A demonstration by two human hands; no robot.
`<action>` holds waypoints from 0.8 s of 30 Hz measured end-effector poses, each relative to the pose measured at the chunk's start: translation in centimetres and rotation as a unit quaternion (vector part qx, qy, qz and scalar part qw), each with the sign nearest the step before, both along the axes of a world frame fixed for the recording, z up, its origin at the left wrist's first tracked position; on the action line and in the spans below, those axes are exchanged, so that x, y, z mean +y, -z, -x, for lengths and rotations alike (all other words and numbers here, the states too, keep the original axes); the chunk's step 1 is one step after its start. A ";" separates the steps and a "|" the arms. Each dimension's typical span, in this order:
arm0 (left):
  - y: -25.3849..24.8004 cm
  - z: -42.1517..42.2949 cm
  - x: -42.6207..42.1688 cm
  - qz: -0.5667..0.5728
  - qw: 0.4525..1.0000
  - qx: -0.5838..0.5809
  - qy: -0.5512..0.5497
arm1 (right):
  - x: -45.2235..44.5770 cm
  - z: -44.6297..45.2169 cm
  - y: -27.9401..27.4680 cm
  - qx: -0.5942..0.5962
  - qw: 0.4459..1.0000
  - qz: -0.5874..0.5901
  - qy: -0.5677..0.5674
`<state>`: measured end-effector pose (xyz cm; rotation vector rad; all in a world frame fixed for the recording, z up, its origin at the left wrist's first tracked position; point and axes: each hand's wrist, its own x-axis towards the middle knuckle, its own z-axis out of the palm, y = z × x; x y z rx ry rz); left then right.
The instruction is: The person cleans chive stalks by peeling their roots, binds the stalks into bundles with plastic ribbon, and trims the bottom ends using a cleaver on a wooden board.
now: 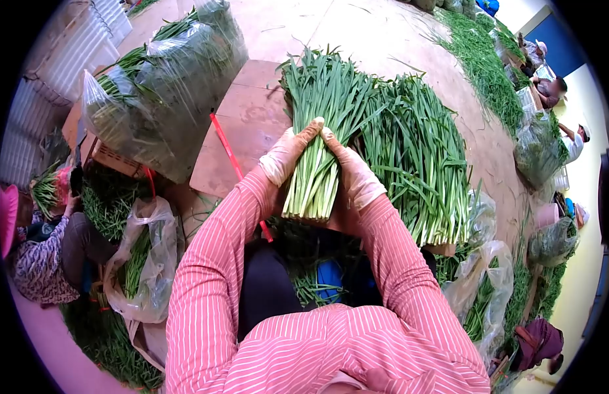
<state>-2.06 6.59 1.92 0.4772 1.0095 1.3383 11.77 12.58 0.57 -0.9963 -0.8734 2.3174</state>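
Both gloved hands are wrapped round one bundle of long green stalks (317, 157), its pale cut ends toward my body and its leaves pointing away. My left hand (291, 150) presses on its left side, my right hand (350, 167) on its right, and the thumbs nearly meet on top. Right of it, a larger pile of the same stalks (416, 157) lies with its leaves touching the bundle. A brown board (242, 125) lies to the left, with a red strip (227, 148) across it near my left forearm.
A plastic-wrapped stack of greens (166, 92) stands at the upper left. Open plastic bags of greens (143, 256) (485, 289) are on both sides. A co-worker (55, 249) sits at the far left holding greens; others sit along the right. Loose greens (478, 65) cover the upper right floor.
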 end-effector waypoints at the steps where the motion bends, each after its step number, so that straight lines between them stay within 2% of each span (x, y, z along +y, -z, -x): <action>1: 0.1 0.1 0.0 -0.001 1.000 -0.003 0.011 | -0.2 -0.2 -0.4 0.002 1.000 0.020 -0.009; 4: -0.2 -0.4 -0.8 0.035 0.999 -0.016 0.026 | -0.3 -1.1 -0.3 0.006 0.999 0.022 -0.039; 10: 0.8 -1.0 -1.6 0.013 0.999 -0.017 0.025 | -1.2 -1.6 -2.0 0.018 0.996 0.010 -0.083; 12: 0.8 -1.0 -1.8 0.007 1.000 -0.011 0.023 | -1.3 -1.4 -1.8 -0.015 0.994 0.039 -0.096; 14: 0.4 -0.9 -2.1 0.032 0.998 -0.049 0.032 | -0.9 -1.0 0.0 -0.029 0.989 -0.095 -0.112; 16: 0.3 -1.0 -2.3 0.023 0.998 -0.058 0.029 | -0.9 -0.8 0.1 -0.013 0.987 -0.101 -0.122; 19: 1.3 -0.8 -2.4 -0.027 0.999 -0.039 -0.004 | -1.9 -0.3 -1.8 0.004 0.978 -0.195 -0.073; 20: -0.2 -0.9 -2.7 -0.027 0.999 -0.040 -0.006 | -1.9 -0.2 -2.0 0.004 0.978 -0.195 -0.075; 22: -3.2 -0.8 -3.3 -0.094 0.992 0.069 -0.053 | -1.8 0.4 -2.6 -0.044 0.929 -0.366 -0.035; 23: -2.8 -0.2 -2.8 -0.156 0.977 0.130 -0.067 | -1.5 0.8 -3.2 -0.049 0.867 -0.496 0.007; 24: -3.4 0.7 -2.4 -0.160 0.978 0.114 -0.068 | -1.2 1.0 -4.1 -0.002 0.894 -0.446 -0.036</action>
